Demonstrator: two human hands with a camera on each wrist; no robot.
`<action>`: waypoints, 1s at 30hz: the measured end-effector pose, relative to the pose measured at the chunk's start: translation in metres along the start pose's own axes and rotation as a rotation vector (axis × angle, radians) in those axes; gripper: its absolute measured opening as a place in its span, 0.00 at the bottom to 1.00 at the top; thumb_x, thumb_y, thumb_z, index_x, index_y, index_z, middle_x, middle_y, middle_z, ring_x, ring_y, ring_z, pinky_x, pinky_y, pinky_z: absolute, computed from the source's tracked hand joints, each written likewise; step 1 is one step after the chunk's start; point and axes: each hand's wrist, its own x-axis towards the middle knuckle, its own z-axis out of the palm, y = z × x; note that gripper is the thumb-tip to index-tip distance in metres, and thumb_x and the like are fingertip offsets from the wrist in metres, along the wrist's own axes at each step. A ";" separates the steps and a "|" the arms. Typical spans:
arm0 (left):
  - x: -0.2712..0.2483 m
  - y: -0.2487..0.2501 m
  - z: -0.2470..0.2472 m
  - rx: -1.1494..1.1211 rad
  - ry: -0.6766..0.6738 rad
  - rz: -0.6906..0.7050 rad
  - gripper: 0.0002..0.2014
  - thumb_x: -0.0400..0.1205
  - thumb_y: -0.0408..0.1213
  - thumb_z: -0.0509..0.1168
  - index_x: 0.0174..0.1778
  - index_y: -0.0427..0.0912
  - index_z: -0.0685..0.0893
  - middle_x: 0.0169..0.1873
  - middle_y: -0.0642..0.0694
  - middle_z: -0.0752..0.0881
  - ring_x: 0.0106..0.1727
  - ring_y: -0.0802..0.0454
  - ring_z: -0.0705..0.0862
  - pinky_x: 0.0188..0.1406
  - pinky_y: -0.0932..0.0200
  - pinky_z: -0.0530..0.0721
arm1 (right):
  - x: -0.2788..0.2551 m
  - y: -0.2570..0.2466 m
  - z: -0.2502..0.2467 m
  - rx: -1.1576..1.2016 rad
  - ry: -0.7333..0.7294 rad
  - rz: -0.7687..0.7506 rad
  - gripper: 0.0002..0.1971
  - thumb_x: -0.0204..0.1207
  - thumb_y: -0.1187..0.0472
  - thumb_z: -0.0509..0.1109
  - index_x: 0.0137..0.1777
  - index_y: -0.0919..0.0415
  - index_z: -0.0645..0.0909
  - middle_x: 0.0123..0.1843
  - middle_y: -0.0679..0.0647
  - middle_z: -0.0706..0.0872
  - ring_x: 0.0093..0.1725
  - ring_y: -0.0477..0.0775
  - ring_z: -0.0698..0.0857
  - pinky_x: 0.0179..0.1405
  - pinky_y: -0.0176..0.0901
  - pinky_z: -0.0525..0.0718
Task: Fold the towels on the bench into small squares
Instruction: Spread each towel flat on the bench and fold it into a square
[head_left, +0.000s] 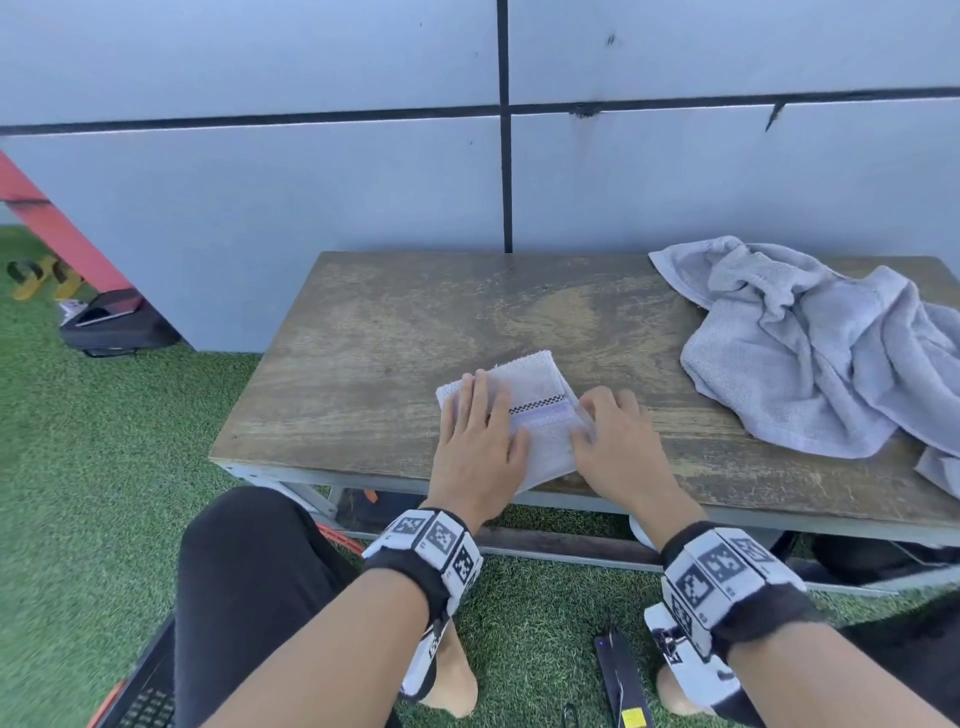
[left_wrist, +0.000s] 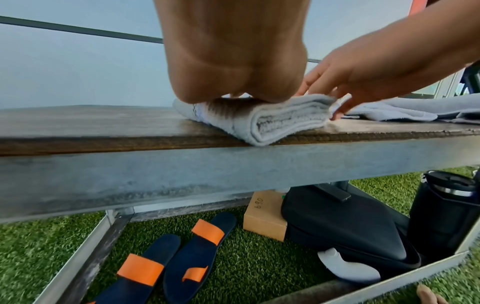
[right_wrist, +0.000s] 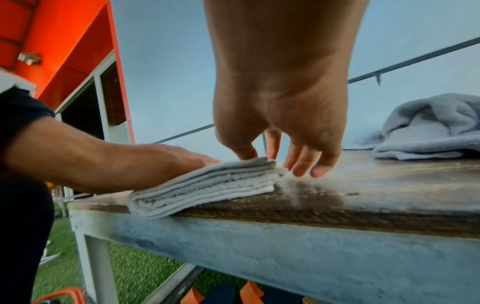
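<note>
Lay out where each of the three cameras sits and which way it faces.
Head: worn high, facing down at the bench; both forearms and a knee show.
Left wrist: low at the bench's front edge, looking along the left hand flat on the folded towel.
Right wrist: same low level, behind the right hand at the towel's right edge.
All three share the folded towel and the crumpled towel.

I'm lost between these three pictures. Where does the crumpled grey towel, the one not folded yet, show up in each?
Head view: the crumpled grey towel lies at the bench's far right.
Left wrist view: a flat strip at the right edge, beyond the right hand.
Right wrist view: a heap at the right edge.
Shared landmark: the folded towel at the bench's front edge.
</note>
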 end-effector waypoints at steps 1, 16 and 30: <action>-0.001 0.000 0.004 0.013 -0.014 -0.018 0.31 0.91 0.51 0.44 0.89 0.43 0.48 0.89 0.41 0.42 0.88 0.46 0.36 0.86 0.48 0.33 | 0.000 -0.004 0.001 -0.058 0.041 -0.047 0.14 0.78 0.60 0.64 0.63 0.55 0.73 0.62 0.56 0.75 0.60 0.60 0.76 0.62 0.57 0.77; 0.016 -0.030 -0.003 0.036 -0.151 0.035 0.29 0.90 0.57 0.36 0.88 0.58 0.40 0.87 0.55 0.34 0.86 0.55 0.29 0.86 0.40 0.34 | 0.023 -0.013 0.038 -0.180 -0.203 -0.203 0.30 0.88 0.41 0.39 0.88 0.43 0.40 0.88 0.35 0.36 0.86 0.37 0.34 0.87 0.56 0.43; 0.007 -0.019 -0.003 -0.148 -0.084 -0.448 0.43 0.86 0.66 0.42 0.89 0.39 0.41 0.88 0.39 0.36 0.87 0.44 0.32 0.86 0.41 0.33 | 0.010 -0.015 0.047 -0.033 -0.148 0.052 0.38 0.87 0.39 0.44 0.87 0.55 0.30 0.87 0.53 0.27 0.88 0.56 0.38 0.87 0.54 0.41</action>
